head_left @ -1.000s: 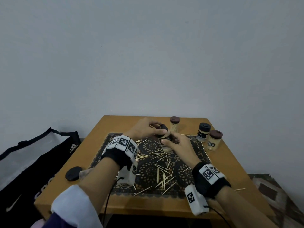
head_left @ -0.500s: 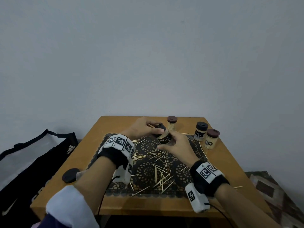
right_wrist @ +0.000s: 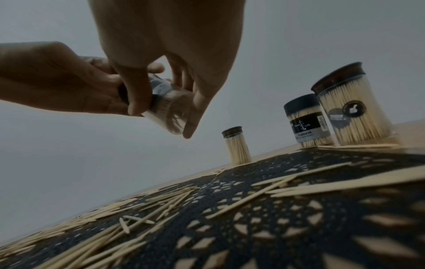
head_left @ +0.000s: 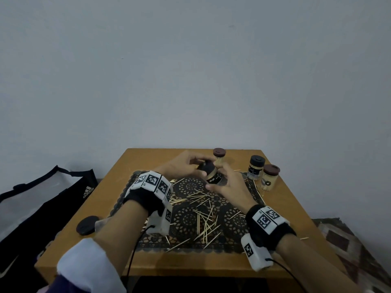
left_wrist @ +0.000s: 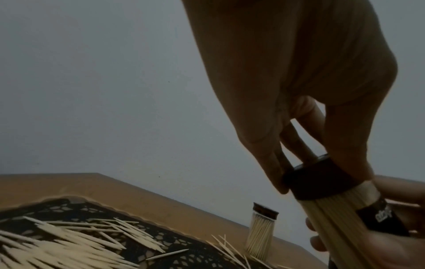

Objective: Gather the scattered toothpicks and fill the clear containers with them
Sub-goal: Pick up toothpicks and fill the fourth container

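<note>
The right hand (head_left: 229, 185) gripped the clear toothpick-filled jar (head_left: 213, 176) tilted, so the left hand (head_left: 182, 166) could grip its dark cap (left_wrist: 319, 180).

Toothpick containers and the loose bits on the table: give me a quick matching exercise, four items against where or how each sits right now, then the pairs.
Items:
1. black-labelled container
2. slim brown-capped container
3. round black lid
4. scattered toothpicks

Places or states:
A. lying loose on the dark lace mat
B. flat on the bare table by the left forearm
C. tilted, held in the air between the left hand and right hand
D. standing upright at the table's far edge

Pairs: 1-C, 2-D, 3-B, 4-A
</note>
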Motion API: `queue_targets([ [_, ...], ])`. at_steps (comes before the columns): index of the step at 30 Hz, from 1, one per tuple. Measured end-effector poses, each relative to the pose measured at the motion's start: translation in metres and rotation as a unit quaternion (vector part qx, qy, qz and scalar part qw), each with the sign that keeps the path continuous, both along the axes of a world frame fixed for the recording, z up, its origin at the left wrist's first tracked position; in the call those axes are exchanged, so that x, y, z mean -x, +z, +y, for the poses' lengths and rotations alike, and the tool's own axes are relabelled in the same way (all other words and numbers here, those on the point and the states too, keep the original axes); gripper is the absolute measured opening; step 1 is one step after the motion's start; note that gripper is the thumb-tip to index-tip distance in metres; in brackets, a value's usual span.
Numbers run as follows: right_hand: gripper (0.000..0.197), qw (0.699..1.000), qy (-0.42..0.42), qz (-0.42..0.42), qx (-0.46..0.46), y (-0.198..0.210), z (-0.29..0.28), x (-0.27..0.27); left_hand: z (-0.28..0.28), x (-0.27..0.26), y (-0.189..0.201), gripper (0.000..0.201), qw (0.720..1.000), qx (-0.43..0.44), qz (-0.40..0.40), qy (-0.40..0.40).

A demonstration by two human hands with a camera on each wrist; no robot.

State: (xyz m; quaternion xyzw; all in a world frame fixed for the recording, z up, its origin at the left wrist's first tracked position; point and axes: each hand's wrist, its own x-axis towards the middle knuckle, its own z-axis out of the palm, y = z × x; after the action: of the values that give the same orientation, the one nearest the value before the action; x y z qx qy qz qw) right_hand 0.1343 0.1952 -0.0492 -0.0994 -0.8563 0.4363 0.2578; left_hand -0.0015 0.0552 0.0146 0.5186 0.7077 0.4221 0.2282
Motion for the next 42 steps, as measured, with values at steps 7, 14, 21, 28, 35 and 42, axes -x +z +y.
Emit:
queue_targets([
  [7,0.052,0.998,-0.03,0.016,-0.052,-0.003,0.0,0.004,0.014,-0.007,0.005,0.054,0.993,0.052,-0.015,0.102],
  [14,0.061,1.0,0.01,0.015,-0.022,-0.009,0.005,0.005,0.008,-0.008,0.015,0.048,0.997,0.065,0.041,-0.008],
  [21,0.047,0.999,-0.003,0.015,-0.043,-0.008,0.003,0.006,0.015,-0.01,0.024,0.047,0.99,0.119,0.025,0.069],
  [28,0.055,0.999,0.021,0.035,-0.007,-0.009,0.001,0.007,0.01,-0.006,0.025,0.052,0.99,0.085,0.109,-0.036],
  [35,0.049,0.999,0.004,0.033,-0.021,-0.007,0.003,0.005,0.017,-0.005,0.025,0.041,0.993,0.098,0.018,0.069],
  [42,0.049,0.999,0.018,0.035,-0.015,-0.011,0.003,0.009,0.019,-0.004,0.031,0.046,0.99,0.084,0.11,-0.034],
])
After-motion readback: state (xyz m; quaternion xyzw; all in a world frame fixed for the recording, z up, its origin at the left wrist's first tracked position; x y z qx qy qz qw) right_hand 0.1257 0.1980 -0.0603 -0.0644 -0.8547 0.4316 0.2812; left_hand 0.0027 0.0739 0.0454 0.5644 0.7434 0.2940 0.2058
